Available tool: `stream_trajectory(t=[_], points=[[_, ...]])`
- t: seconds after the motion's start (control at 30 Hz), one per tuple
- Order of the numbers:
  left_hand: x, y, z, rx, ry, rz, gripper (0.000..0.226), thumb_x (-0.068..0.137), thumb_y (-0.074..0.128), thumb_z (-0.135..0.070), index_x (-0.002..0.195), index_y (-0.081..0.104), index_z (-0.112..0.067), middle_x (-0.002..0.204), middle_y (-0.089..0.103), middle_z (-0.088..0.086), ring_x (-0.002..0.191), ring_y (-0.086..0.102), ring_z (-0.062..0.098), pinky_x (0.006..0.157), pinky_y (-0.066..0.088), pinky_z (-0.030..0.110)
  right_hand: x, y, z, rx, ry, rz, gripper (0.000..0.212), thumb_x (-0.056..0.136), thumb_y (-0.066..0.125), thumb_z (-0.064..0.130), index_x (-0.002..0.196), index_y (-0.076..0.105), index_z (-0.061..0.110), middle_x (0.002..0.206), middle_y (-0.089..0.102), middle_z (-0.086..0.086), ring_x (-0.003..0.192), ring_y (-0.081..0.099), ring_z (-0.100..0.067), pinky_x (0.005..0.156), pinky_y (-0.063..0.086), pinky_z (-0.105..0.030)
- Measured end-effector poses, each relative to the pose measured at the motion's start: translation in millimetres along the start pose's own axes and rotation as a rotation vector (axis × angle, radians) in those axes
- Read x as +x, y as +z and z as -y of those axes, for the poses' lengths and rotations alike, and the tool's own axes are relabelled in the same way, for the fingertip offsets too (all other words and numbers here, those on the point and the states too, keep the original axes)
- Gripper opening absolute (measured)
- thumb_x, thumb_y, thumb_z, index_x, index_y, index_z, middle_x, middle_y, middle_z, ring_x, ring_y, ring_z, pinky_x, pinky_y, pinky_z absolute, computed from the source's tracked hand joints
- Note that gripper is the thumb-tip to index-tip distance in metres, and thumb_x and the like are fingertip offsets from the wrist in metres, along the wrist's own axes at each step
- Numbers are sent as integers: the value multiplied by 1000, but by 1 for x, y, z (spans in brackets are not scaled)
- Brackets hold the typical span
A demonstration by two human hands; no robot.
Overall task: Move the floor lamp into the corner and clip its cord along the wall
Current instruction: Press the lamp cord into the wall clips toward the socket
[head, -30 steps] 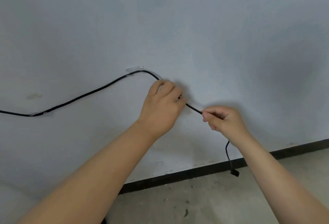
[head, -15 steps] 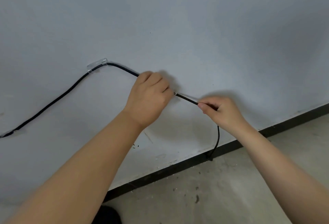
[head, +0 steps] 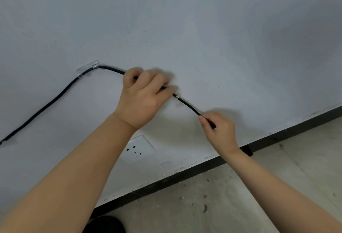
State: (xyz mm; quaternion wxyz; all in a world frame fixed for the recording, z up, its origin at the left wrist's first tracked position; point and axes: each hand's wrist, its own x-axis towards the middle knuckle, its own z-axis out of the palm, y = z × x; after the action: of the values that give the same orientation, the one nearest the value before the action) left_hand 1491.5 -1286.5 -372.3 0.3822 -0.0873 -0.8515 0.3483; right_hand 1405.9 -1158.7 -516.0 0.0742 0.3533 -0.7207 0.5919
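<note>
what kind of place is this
Probably a plain indoor room, perhaps unfinished: a painted wall with a black baseboard, a wall socket, and a bare, dusty concrete floor.

Your left hand covers the stretch of cord under its fingers, and any clip there is hidden. The cord runs off the left edge. Below your right hand its tail disappears behind your wrist. Your forearm partly hides the wall socket.

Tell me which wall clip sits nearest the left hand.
The small clear clip at the left hand's fingertips, not the bigger one up-left at the cord's bend.
</note>
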Motion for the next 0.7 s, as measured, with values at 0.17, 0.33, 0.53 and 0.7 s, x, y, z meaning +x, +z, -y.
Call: stream_trajectory(t=[0.17, 0.33, 0.53, 0.7], points=[[-9, -7, -7, 12, -238, 5, 13, 62, 80, -19, 60, 69, -13, 68, 73, 7, 80, 38, 20, 72, 25, 36, -8, 23, 4, 30, 103, 11, 20, 83, 56, 7, 67, 60, -4, 55, 50, -9, 54, 44, -17, 50, 27, -19], [-29, -12, -15, -125, -335, -16, 21, 62, 68, 14, 67, 73, -5, 77, 75, 14, 83, 39, 22, 71, 30, 34, -17, 34, 7, 23, 110, 77, 21, 86, 54, 8, 69, 58, -4, 56, 48, -8, 52, 42, -21, 50, 30, -19], [-95, -22, -32, -237, -378, 85, 24, 61, 57, 21, 66, 70, 2, 74, 74, 18, 81, 41, 23, 67, 37, 35, -25, 46, 3, -17, 73, 285, 19, 89, 46, 7, 80, 56, -6, 78, 67, -29, 72, 60, -37, 61, 36, -33], [-171, -29, -61, -371, -523, 295, 21, 52, 64, 26, 62, 66, 8, 61, 69, 21, 71, 49, 26, 55, 53, 33, -32, 57, 1, -8, 210, 450, 14, 87, 49, 5, 85, 61, -1, 89, 67, -23, 80, 60, -32, 77, 47, -28]])
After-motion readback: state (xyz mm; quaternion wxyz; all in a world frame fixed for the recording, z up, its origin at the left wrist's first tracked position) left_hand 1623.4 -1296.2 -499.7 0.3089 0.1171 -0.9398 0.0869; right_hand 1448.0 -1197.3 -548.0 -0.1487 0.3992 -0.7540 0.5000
